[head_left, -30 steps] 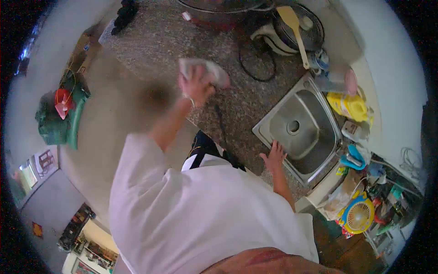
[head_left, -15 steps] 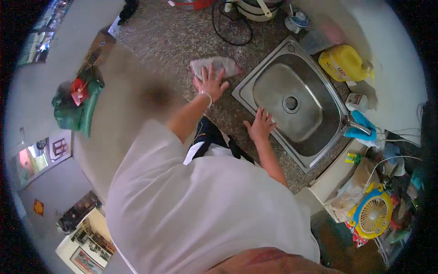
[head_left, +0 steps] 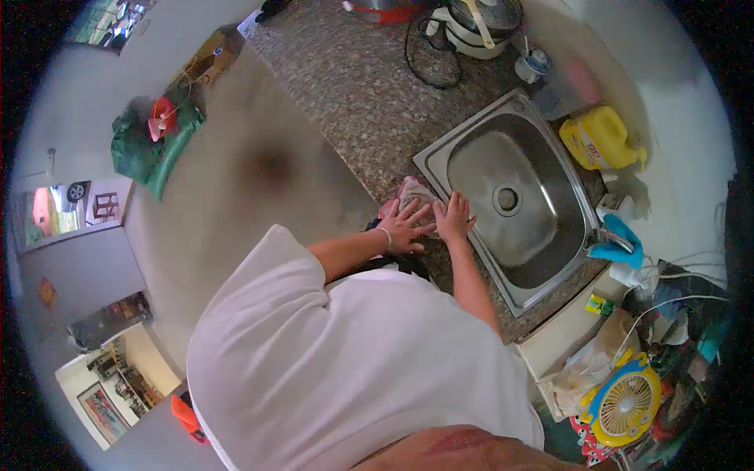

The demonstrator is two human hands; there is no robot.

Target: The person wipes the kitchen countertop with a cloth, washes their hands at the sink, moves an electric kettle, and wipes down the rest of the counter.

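Note:
My left hand (head_left: 408,225), with a bracelet at the wrist, lies on the pale pink-edged cloth (head_left: 417,191) near the counter's front edge. Its fingers are spread and rest flat over the bunched cloth. Right beside it, my right hand (head_left: 453,220) rests at the front rim of the stainless steel sink (head_left: 514,294), fingers stretched out. The fingertips of the two hands are close together; whether the right one also touches the cloth I cannot tell. Part of the cloth is hidden under the left hand.
Along the back stand a yellow jug (head_left: 601,139), a small white tub (head_left: 532,66) and a corded cooker (head_left: 475,31). A blue cloth (head_left: 616,243) hangs by the faucet (head_left: 615,237). At right is a yellow-and-blue fan (head_left: 626,404). The speckled counter (head_left: 345,86) extends left.
My left hand has drawn the cloth across the counter toward me and the sink, bunching it beside my right hand. The right hand stays at the sink's rim. The view has shifted slightly.

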